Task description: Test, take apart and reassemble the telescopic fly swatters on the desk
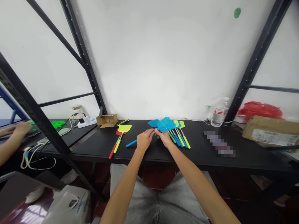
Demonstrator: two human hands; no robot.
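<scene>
A blue fly swatter (166, 123) is held low over the black table, its handle pointing left and its mesh head to the right. My left hand (145, 138) is closed around its shaft. My right hand (163, 137) pinches it close to the base of the head, and the fingertips of both hands meet there. Behind and right of my hands lies a row of several fly swatters (186, 142) with blue, green and yellow handles, partly hidden by the held one. Left of me, a yellow fly swatter (124, 128) overlaps a red fly swatter (112, 150).
A small open cardboard box (107, 120) stands at the back left near a power strip (87, 122). To the right are a water bottle (219, 113), a blurred-out item (219, 143) and a larger cardboard box (272, 130). Another person's hand (22, 128) works at far left.
</scene>
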